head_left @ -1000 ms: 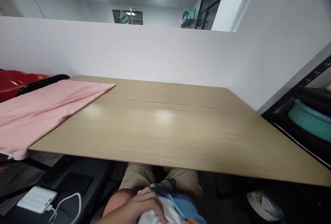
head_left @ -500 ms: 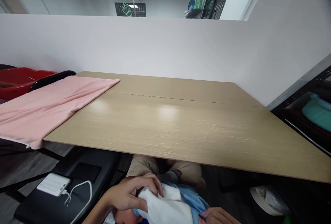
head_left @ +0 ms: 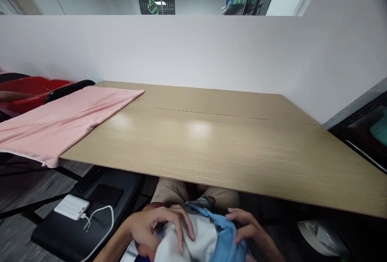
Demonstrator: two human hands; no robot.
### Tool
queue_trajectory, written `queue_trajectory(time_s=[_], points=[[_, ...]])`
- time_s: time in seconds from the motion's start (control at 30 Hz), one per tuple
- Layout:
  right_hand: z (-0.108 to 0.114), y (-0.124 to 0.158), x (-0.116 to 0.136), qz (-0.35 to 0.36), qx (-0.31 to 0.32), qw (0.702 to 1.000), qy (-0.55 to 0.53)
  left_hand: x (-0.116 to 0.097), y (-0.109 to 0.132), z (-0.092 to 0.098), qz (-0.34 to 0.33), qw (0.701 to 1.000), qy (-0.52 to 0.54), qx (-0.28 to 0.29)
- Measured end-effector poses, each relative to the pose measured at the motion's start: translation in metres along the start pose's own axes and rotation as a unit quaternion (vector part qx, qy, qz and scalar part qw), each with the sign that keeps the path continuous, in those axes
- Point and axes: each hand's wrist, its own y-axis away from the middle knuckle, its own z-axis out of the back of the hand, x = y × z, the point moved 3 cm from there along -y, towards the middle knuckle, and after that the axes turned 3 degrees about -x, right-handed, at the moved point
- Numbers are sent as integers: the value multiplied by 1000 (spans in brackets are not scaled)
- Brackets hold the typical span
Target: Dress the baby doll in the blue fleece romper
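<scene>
Below the near edge of the wooden table (head_left: 217, 149), my left hand (head_left: 154, 225) lies curled over a white towel (head_left: 193, 246) in my lap, its fingers pressed on the cloth. My right hand (head_left: 248, 229) grips a blue cloth (head_left: 225, 240) bunched against the towel. Both cloths rest on my lap over tan trousers (head_left: 172, 191). Part of each hand is cut off by the bottom of the picture.
A pink cloth (head_left: 60, 117) drapes over the table's left side and hangs off its edge. A white power bank (head_left: 72, 206) with a white cable lies on a black seat at lower left. A red tub (head_left: 33, 92) stands far left. Dark shelving (head_left: 363, 129) is at right.
The camera has tilted down a little. My left hand has slid further over the white towel. My right hand has come up into view and closed on the blue cloth.
</scene>
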Motion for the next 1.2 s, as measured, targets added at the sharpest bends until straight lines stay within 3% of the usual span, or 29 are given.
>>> queue_trajectory(time_s=[0.1, 0.2, 0.27, 0.33, 0.43, 0.5, 0.6, 0.8, 1.03, 1.2], points=[[-16, -32, 0, -97, 81, 992, -30, 2, 0, -1, 18, 996, 83, -12], [-40, -67, -13, -196, 205, 959, -7, 13, -1, 4, 59, 986, 119, -100], [-57, -89, -31, -252, 273, 929, -3, 22, -1, 10, 104, 977, 44, -180], [-74, -110, -53, -281, 312, 908, 0, 31, -2, 17, 175, 951, -99, -234], [-102, -135, -86, -293, 352, 889, -5, 38, -4, 24, 286, 882, -303, -221], [-118, -145, -103, -306, 383, 871, -4, 39, -5, 26, 334, 846, -368, -192], [-133, -153, -120, -316, 419, 851, -4, 36, -8, 26, 359, 818, -424, -148], [-134, -151, -128, -292, 385, 875, 15, 35, -10, 16, 324, 855, -398, -80], [-126, -139, -121, -227, 239, 938, 105, 30, -6, 12, 289, 863, -394, -131], [-101, -128, -128, -241, 172, 943, 150, 16, 3, 8, 268, 880, -365, -142]])
